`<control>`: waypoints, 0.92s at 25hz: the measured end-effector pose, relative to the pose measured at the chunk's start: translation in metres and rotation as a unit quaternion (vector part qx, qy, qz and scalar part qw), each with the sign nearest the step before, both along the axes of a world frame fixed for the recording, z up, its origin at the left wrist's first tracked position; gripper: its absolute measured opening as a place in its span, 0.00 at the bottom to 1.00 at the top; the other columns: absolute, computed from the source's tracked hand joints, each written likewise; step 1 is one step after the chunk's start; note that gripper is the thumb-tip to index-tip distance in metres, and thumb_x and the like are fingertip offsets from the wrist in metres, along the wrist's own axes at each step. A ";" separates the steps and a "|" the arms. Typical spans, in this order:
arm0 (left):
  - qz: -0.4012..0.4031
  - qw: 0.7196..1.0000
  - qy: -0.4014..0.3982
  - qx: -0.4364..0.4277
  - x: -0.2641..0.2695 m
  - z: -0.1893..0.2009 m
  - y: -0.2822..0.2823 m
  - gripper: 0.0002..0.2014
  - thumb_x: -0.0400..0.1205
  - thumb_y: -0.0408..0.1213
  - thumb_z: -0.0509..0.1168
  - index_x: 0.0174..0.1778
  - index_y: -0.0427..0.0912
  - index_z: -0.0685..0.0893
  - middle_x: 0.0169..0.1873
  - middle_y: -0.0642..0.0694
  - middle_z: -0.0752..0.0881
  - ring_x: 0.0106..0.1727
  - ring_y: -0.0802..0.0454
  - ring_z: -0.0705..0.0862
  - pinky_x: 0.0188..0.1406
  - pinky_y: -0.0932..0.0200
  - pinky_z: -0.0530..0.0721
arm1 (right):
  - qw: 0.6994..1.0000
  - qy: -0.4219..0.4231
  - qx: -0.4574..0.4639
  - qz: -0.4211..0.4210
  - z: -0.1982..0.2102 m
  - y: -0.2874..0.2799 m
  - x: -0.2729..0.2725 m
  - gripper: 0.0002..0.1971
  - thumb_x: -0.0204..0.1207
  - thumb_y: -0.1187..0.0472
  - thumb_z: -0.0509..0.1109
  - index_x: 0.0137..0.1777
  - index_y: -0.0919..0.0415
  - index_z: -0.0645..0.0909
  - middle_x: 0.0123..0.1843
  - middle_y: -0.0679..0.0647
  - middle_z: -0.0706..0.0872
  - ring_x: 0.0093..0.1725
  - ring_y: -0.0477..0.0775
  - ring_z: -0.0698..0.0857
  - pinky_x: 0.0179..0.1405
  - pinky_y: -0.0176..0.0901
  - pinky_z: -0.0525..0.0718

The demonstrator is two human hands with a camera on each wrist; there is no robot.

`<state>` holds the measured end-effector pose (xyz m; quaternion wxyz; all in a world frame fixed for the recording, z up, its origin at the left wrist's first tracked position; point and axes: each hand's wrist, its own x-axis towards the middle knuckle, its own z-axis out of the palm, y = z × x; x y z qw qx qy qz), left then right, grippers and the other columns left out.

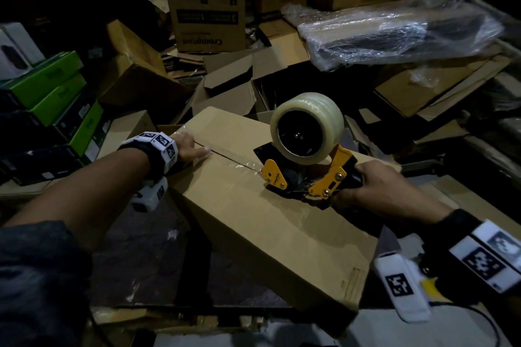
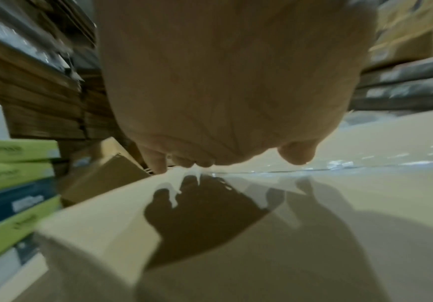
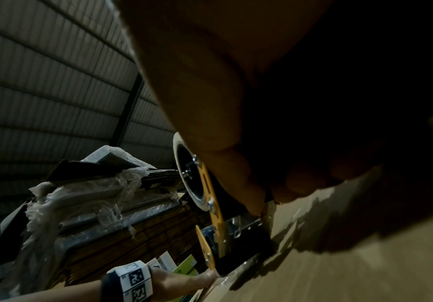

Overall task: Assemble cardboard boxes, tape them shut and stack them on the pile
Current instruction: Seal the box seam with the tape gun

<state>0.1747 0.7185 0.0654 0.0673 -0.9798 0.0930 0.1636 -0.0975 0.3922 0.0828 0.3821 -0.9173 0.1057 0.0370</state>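
A closed brown cardboard box (image 1: pixel 253 222) lies in front of me, its top flaps meeting in a seam. My right hand (image 1: pixel 386 186) grips the handle of a yellow and black tape dispenser (image 1: pixel 304 169) with a clear tape roll (image 1: pixel 308 127), pressed onto the seam at mid-box. A strip of clear tape (image 1: pixel 225 156) runs from the dispenser back to my left hand (image 1: pixel 187 146). That hand lies flat on the far left end of the box top (image 2: pixel 313 204), thumb (image 2: pixel 298 153) on the tape. In the right wrist view the dispenser (image 3: pixel 217 220) sits on the box (image 3: pixel 352 255).
Green and black product boxes (image 1: pixel 56 98) are stacked at the left. Open and flattened cartons (image 1: pixel 253 76) crowd the area behind the box, with a tall printed carton (image 1: pixel 208 0) further back. A plastic-wrapped bundle (image 1: pixel 394 28) lies at the right rear.
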 end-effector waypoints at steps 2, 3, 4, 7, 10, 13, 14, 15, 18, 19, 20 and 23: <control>0.019 1.000 -0.006 -0.016 0.013 -0.004 0.006 0.39 0.82 0.65 0.55 0.70 0.30 0.75 0.72 0.32 0.72 0.71 0.36 0.73 0.68 0.47 0.73 | 1.000 0.005 0.018 -0.005 0.000 0.000 0.000 0.05 0.70 0.58 0.81 0.38 0.53 0.87 0.33 0.52 0.91 0.33 0.52 0.90 0.37 0.55 0.91; 0.024 1.000 -0.007 -0.012 0.017 -0.009 0.008 0.41 0.81 0.67 0.54 0.71 0.29 0.73 0.74 0.32 0.70 0.73 0.35 0.71 0.72 0.45 0.71 | 1.000 0.009 0.024 -0.005 -0.001 0.000 0.000 0.05 0.70 0.58 0.81 0.39 0.53 0.87 0.33 0.52 0.91 0.32 0.53 0.90 0.36 0.56 0.92; 0.024 1.000 -0.013 -0.003 0.021 -0.015 0.010 0.43 0.80 0.69 0.53 0.72 0.29 0.71 0.76 0.32 0.68 0.75 0.35 0.69 0.74 0.43 0.68 | 1.000 0.010 0.026 -0.007 -0.001 0.000 0.001 0.04 0.69 0.58 0.81 0.40 0.53 0.87 0.33 0.53 0.91 0.32 0.54 0.90 0.36 0.57 0.92; 0.015 0.998 -0.028 0.051 0.018 -0.022 0.006 0.45 0.81 0.70 0.44 0.83 0.36 0.55 0.84 0.40 0.52 0.84 0.42 0.51 0.81 0.42 0.53 | 1.000 0.007 0.019 -0.005 -0.001 0.000 0.002 0.04 0.70 0.58 0.80 0.39 0.53 0.87 0.33 0.52 0.91 0.32 0.52 0.90 0.35 0.56 0.91; -0.015 0.996 -0.024 0.087 0.009 -0.019 -0.001 0.41 0.83 0.68 0.39 0.85 0.43 0.44 0.85 0.46 0.42 0.85 0.48 0.42 0.82 0.45 0.45 | 1.000 0.002 0.000 0.003 -0.001 0.000 0.003 0.05 0.70 0.54 0.80 0.40 0.51 0.86 0.35 0.51 0.91 0.35 0.52 0.90 0.40 0.59 0.91; -0.039 0.996 -0.005 0.076 0.011 -0.022 -0.001 0.38 0.86 0.63 0.39 0.85 0.42 0.42 0.85 0.45 0.40 0.85 0.49 0.41 0.84 0.48 0.45 | 1.000 0.000 -0.014 0.006 0.001 0.002 0.004 0.07 0.69 0.52 0.80 0.41 0.51 0.86 0.36 0.51 0.91 0.36 0.52 0.90 0.41 0.61 0.90; -0.044 0.996 0.003 0.080 0.012 -0.022 -0.002 0.37 0.86 0.62 0.39 0.85 0.42 0.41 0.85 0.45 0.39 0.85 0.49 0.41 0.84 0.47 0.45 | 1.000 -0.003 -0.017 0.009 0.002 0.002 0.004 0.06 0.69 0.52 0.80 0.40 0.51 0.86 0.35 0.50 0.91 0.35 0.52 0.89 0.41 0.61 0.90; -0.044 0.996 0.009 0.082 0.013 -0.021 -0.003 0.37 0.86 0.62 0.39 0.85 0.42 0.41 0.85 0.46 0.39 0.85 0.50 0.41 0.84 0.47 0.45 | 1.000 -0.005 -0.021 0.012 0.002 0.003 0.005 0.06 0.69 0.52 0.79 0.40 0.51 0.86 0.34 0.50 0.90 0.35 0.52 0.89 0.40 0.62 0.89; -0.042 0.996 0.009 0.083 0.012 -0.018 -0.006 0.37 0.86 0.62 0.40 0.85 0.42 0.43 0.85 0.45 0.40 0.85 0.49 0.42 0.84 0.46 0.46 | 1.000 -0.004 -0.024 0.013 0.005 0.005 0.006 0.07 0.71 0.53 0.79 0.40 0.53 0.86 0.34 0.55 0.90 0.34 0.57 0.89 0.37 0.63 0.89; -0.049 0.995 0.003 0.082 0.010 -0.018 -0.006 0.37 0.86 0.62 0.40 0.85 0.42 0.43 0.85 0.45 0.41 0.86 0.49 0.42 0.84 0.46 0.46 | 1.000 -0.002 -0.022 0.013 0.006 0.005 0.006 0.07 0.71 0.53 0.79 0.41 0.54 0.86 0.34 0.56 0.90 0.34 0.58 0.89 0.37 0.64 0.89; -0.053 0.995 -0.004 0.081 0.008 -0.019 -0.005 0.37 0.86 0.63 0.39 0.85 0.42 0.43 0.85 0.45 0.41 0.86 0.49 0.42 0.84 0.46 0.46 | 1.000 -0.001 -0.022 0.017 0.007 0.006 0.005 0.07 0.72 0.53 0.79 0.42 0.54 0.86 0.35 0.57 0.90 0.34 0.59 0.89 0.37 0.64 0.89; -0.068 0.995 -0.002 0.074 0.002 -0.015 -0.007 0.39 0.85 0.65 0.38 0.85 0.42 0.43 0.85 0.45 0.43 0.86 0.49 0.44 0.84 0.44 0.45 | 1.000 -0.001 -0.020 0.022 0.008 0.008 0.006 0.07 0.73 0.53 0.78 0.42 0.54 0.85 0.35 0.57 0.89 0.34 0.59 0.88 0.36 0.60 0.87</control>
